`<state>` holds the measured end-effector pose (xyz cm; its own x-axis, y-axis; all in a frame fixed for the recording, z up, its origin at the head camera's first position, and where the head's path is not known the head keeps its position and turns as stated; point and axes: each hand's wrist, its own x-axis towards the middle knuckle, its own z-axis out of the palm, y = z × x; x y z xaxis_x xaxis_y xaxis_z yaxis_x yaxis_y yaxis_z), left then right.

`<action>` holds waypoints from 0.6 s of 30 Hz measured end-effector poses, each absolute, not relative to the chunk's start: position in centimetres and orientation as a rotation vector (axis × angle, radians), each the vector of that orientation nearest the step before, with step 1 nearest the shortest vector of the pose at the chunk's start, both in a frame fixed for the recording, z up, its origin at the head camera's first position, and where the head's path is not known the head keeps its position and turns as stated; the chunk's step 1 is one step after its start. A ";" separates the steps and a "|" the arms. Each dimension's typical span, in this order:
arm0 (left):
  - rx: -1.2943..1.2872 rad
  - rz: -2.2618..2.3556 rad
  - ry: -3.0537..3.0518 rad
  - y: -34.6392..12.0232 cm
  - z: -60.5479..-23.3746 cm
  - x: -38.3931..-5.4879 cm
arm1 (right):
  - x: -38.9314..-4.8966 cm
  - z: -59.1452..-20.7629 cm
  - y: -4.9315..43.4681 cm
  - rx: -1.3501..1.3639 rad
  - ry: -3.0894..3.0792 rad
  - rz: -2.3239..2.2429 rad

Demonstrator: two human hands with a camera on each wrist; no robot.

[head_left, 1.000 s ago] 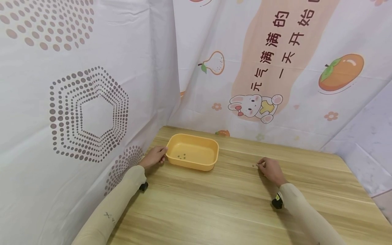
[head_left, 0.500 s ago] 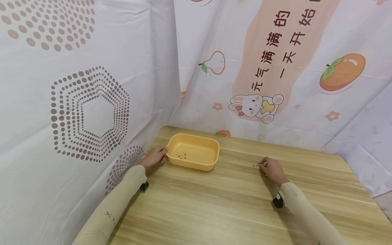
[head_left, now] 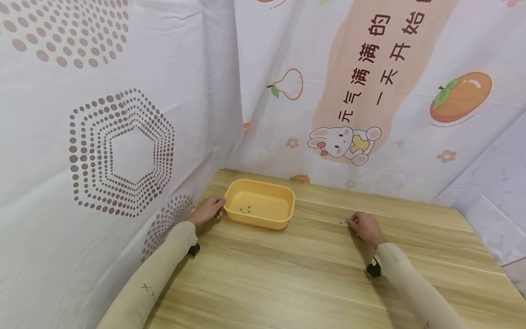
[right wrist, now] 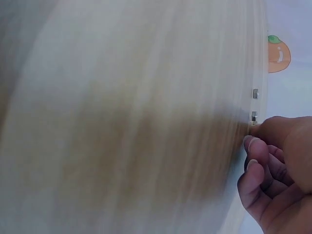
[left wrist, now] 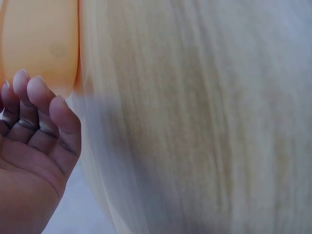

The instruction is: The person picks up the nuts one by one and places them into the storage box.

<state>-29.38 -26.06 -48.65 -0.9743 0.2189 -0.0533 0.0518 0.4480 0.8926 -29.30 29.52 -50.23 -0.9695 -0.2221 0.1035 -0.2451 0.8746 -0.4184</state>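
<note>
At the back left of the table, my left hand (head_left: 208,210) grips the left end of a yellow plastic tray (head_left: 281,225), thumb at the rim. The left wrist view shows its curled fingers (left wrist: 66,122) beside the tray's orange-looking wall (left wrist: 41,34). Several small dark nuts (head_left: 248,207) lie in the tray. Farther right, my right hand (head_left: 367,228) is low at the tabletop, thumb and forefinger pinching at a small nut, which the fingertips mostly hide. Close by are small metal nuts, a nearer one (right wrist: 254,116) and a farther one (right wrist: 256,93).
The wood-grain table (head_left: 283,274) reaches back to a printed white curtain (head_left: 263,155). Another white curtain (head_left: 131,160) with dotted patterns runs along the left side, close to my left sleeve (head_left: 144,278). The right sleeve (head_left: 411,283) lies across the table's right part.
My right hand has drawn back very slightly to the right, so more of the nuts by its fingertips shows. The left hand and tray stay in place.
</note>
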 end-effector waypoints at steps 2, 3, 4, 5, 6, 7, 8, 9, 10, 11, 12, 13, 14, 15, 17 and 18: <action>0.240 1.551 2.534 -26.0 -48.7 -29.4 | -29.4 -50.2 29.6 0.390 -2.993 0.642; 0.239 1.551 2.535 -26.0 -48.7 -29.4 | -29.4 -50.2 29.6 0.402 -2.992 0.624; 0.238 1.550 2.536 -26.0 -48.7 -29.4 | -29.5 -50.2 29.7 0.405 -2.991 0.613; 0.237 1.549 2.537 -26.0 -48.7 -29.4 | -29.5 -50.2 29.7 0.409 -2.991 0.611; 0.234 1.549 2.538 -26.0 -48.7 -29.3 | -29.5 -50.2 29.7 0.411 -2.990 0.610; 0.232 1.549 2.538 -26.0 -48.7 -29.3 | -29.5 -50.2 29.7 0.417 -2.987 0.610; 0.230 1.550 2.538 -25.9 -48.7 -29.4 | -29.4 -50.1 29.7 0.418 -2.986 0.616; 0.230 1.549 2.538 -25.9 -48.7 -29.4 | -29.4 -50.1 29.8 0.419 -2.983 0.616; 0.232 1.548 2.540 -26.0 -48.7 -29.4 | -29.3 -50.1 29.8 0.417 -2.981 0.622; 0.231 1.549 2.539 -26.0 -48.7 -29.4 | -29.3 -50.1 29.8 0.412 -2.981 0.625; 0.232 1.550 2.537 -26.0 -48.7 -29.4 | -29.3 -50.1 29.8 0.408 -2.980 0.625; 0.234 1.551 2.536 -26.0 -48.8 -29.4 | -29.3 -50.1 29.9 0.402 -2.979 0.626; 0.237 1.554 2.533 -26.0 -48.8 -29.4 | -29.3 -50.2 29.9 0.395 -2.979 0.628; 0.238 1.558 2.530 -26.0 -48.8 -29.5 | -29.3 -50.2 29.9 0.390 -2.979 0.628; 0.241 1.562 2.525 -26.0 -48.8 -29.5 | -29.3 -50.2 29.8 0.376 -2.981 0.631; 0.242 1.565 2.523 -26.1 -48.8 -29.5 | -29.3 -50.2 29.8 0.373 -2.980 0.633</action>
<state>-29.46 -26.06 -48.80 -0.9737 0.2218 -0.0522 0.0518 0.4386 0.8972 -29.25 29.85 -50.23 -0.9679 -0.2207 0.1199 -0.2504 0.8856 -0.3911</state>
